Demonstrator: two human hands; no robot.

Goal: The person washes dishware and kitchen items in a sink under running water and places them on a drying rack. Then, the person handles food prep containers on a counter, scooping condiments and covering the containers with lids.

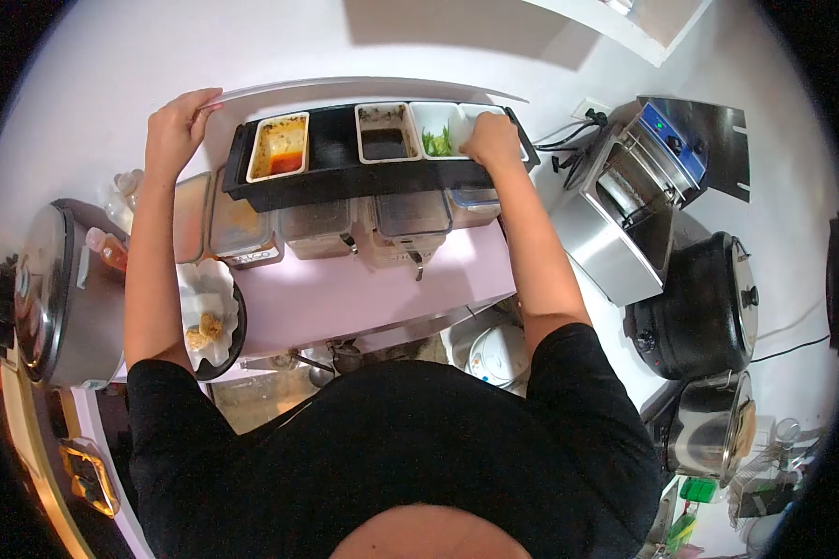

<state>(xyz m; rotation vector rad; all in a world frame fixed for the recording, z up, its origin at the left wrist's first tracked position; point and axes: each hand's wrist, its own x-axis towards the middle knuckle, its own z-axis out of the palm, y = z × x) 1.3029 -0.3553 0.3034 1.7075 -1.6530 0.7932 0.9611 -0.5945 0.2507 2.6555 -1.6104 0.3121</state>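
Observation:
My left hand [179, 132] is closed on the left end of a long clear lid [364, 84], raised along the back of a black condiment holder [336, 179]. My right hand [492, 142] is curled over the rightmost white insert [483, 110], fingertips down at its left side; what they hold, if anything, is hidden. Next to it, a white insert [441, 116] contains chopped green leaves [437, 141]. Further left sit an insert with dark liquid [383, 143] and, past a gap, one with red-orange sauce [283, 162].
Lidded plastic boxes [410, 216] stand in front of the holder on a pink surface [345, 298]. At left are a large pot [70, 289] and a lined bowl [237, 349] with fried pieces. A steel fryer [615, 224] and black soup warmer [694, 307] stand at right.

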